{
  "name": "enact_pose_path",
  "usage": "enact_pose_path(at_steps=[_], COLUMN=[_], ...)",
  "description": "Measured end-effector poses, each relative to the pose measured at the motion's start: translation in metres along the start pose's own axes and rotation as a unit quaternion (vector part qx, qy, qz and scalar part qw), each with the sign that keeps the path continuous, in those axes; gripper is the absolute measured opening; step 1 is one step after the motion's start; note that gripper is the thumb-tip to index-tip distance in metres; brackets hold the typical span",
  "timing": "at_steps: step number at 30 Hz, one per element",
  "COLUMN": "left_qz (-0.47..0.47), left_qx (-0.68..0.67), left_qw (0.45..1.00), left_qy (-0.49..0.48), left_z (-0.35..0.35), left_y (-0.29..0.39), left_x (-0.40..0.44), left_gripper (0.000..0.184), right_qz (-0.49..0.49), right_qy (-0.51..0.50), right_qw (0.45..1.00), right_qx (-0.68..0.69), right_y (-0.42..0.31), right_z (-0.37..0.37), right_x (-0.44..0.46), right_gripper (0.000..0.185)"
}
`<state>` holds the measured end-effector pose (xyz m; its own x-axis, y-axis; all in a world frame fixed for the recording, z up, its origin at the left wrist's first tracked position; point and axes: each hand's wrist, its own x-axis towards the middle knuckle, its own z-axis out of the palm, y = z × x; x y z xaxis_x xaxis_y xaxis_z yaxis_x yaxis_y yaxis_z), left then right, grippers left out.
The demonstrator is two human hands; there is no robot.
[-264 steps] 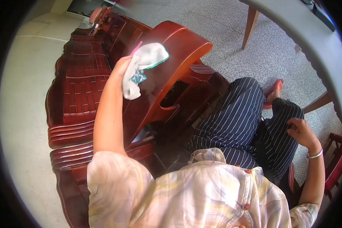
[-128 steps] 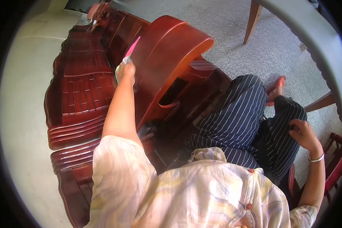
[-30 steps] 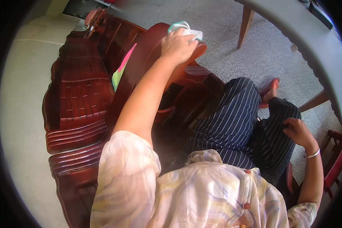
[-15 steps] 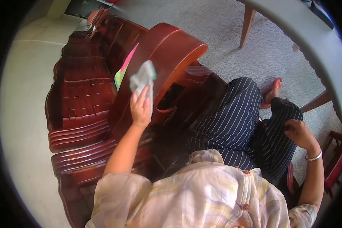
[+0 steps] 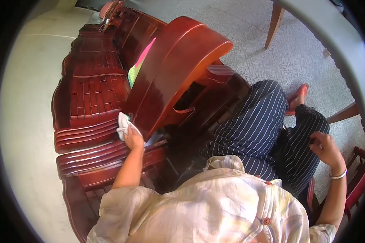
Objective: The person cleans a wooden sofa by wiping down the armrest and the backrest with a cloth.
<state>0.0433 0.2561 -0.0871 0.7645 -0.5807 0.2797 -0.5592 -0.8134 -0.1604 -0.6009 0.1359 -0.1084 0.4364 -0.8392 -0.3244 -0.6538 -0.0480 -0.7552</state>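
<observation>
Cloth (image 5: 125, 126), white with a trace of green, sits bunched in the left hand (image 5: 134, 137), whose fingers are bent and closed over it. It lies at the lower-left corner of a broad curved armrest (image 5: 172, 67), where that meets the ribbed slats (image 5: 85, 137) of a lacquered red-brown wooden settee (image 5: 65, 101). The cloth seems to touch the wood, though the hand hides part of the contact.

Along the armrest's left edge, farther up, a pink-and-green item (image 5: 141, 60) stands tilted beside the brick-patterned backrest panel (image 5: 98, 95); what it is cannot be told.

The right hand (image 5: 327, 149) is half open, fingers loosely curled, in front of the pinstriped trousers (image 5: 249, 115). Its palm is turned away, so I cannot tell whether it has hold of anything, nor whether it touches the fabric. A silver-coloured bangle (image 5: 338, 175) circles that wrist.

Past the trousers, a red shoe (image 5: 303, 90) rests on the speckled grey floor (image 5: 247, 50), near a table (image 5: 326, 34) with wooden legs. A red chair (image 5: 359, 178) is partly visible beside the right forearm.
</observation>
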Motion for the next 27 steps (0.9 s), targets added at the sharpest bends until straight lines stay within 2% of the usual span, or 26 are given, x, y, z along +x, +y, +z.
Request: enact_pose_path(at_steps=[1, 3, 8, 11, 15, 17, 19, 21, 27], left_qz=[-0.043, 0.013, 0.038, 0.072, 0.233, 0.311, 0.36, 0.442, 0.576], left_qx=[-0.029, -0.058, -0.223, -0.235, -0.269, -0.258, -0.236, -0.249, -0.244], left_qw=[0.999, 0.998, 0.973, 0.968, 0.934, 0.914, 0.902, 0.859, 0.779], left_qy=[-0.015, -0.002, -0.044, -0.055, -0.014, 0.044, 0.032, 0.069, 0.042], left_z=[-0.002, 0.016, -0.002, -0.026, -0.046, -0.059, -0.074, -0.083, -0.096], left_y=[0.01, 0.022, 0.097, 0.149, 0.218, 0.253, 0.279, 0.3, 0.35], left_x=[-0.006, -0.001, 0.016, 0.019, 0.021, 0.017, 0.008, 0.003, 0.0], left_gripper=[0.042, 0.043, 0.048, 0.048, 0.047, 0.044, 0.042, 0.041, 0.031], right_qz=[-0.006, -0.016, 0.0, -0.018, -0.01, 0.03, 0.023, 0.017, -0.002], right_qy=[-0.001, -0.007, -0.007, 0.003, 0.01, -0.005, -0.004, -0.001, -0.002], right_qw=[1.0, 1.0, 1.0, 1.0, 1.0, 0.999, 1.0, 1.0, 1.0], right_qx=[0.005, 0.007, -0.01, -0.015, 0.003, -0.019, -0.009, 0.004, 0.003], right_y=[0.001, 0.0, -0.002, 0.001, -0.001, -0.002, -0.002, 0.0, 0.0], right_z=[0.001, 0.0, -0.001, 0.0, 0.0, -0.001, -0.001, -0.002, -0.003], right_x=[0.001, 0.007, 0.009, 0.007, 0.01, 0.011, 0.011, 0.01, 0.009], right_gripper=[0.024, 0.024, 0.024, 0.025, 0.024, 0.024, 0.023, 0.023, 0.023])
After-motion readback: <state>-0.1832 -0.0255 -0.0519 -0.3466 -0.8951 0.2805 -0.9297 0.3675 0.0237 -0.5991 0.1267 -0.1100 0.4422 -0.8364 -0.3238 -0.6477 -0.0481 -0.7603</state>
